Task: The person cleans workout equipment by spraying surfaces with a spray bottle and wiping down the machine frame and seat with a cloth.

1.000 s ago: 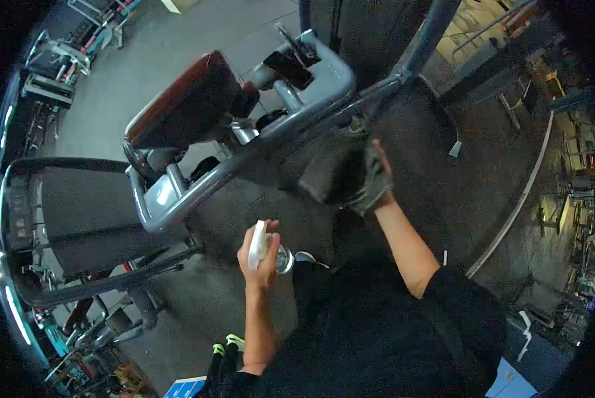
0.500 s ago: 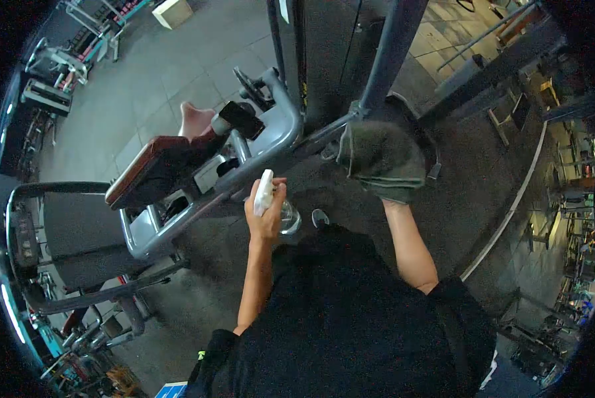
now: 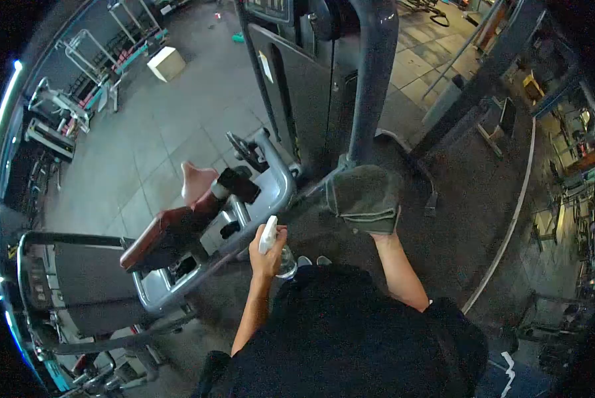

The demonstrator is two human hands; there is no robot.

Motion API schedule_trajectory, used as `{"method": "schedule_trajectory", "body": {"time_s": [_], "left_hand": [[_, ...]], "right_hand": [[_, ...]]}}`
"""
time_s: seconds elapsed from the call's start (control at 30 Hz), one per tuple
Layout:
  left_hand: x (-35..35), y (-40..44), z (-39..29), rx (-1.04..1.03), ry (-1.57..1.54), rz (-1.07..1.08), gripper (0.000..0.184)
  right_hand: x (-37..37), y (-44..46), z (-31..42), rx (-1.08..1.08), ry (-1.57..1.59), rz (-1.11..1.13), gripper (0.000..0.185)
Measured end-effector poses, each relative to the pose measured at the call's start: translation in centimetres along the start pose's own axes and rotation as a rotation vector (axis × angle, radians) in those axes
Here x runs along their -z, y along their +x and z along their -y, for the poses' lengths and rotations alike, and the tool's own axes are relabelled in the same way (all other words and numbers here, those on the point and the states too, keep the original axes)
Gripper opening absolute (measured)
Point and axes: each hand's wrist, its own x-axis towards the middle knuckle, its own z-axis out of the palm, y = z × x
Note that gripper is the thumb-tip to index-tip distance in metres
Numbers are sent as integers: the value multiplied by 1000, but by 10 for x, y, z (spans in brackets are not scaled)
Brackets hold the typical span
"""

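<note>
My left hand point(image 3: 263, 262) is wrapped round a spray bottle point(image 3: 268, 235) with a white trigger head. Its clear body shows just right of my fingers. A folded dark grey-green towel point(image 3: 364, 194) lies over my right hand point(image 3: 385, 240) and hides nearly all its fingers. To the left of the bottle stands a gym machine with a grey metal frame point(image 3: 283, 174) and a brown padded seat point(image 3: 165, 233). Neither hand visibly touches the machine.
The machine's tall weight-stack housing point(image 3: 304, 86) and thick upright post point(image 3: 375, 79) rise ahead. A curved metal foot point(image 3: 431, 199) sits on the floor at right. Further left are a white box point(image 3: 166, 64) and more gym equipment. Two shoe tips show below me.
My view has tilted up, so the machine and both hands sit lower and more of the weight-stack housing shows. The towel has shifted slightly left. Both hands keep their hold.
</note>
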Motion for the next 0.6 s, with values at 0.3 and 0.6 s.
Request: {"method": "schedule_trajectory", "body": {"time_s": [0.3,0.6], "left_hand": [[-19,48,-62,-66,131,61,25],[-90,100,-150,-290,62,67,31]], "right_hand": [[-28,38,35,214,-153,-72,50],[6,82,111,179,-126,-122,50]]}}
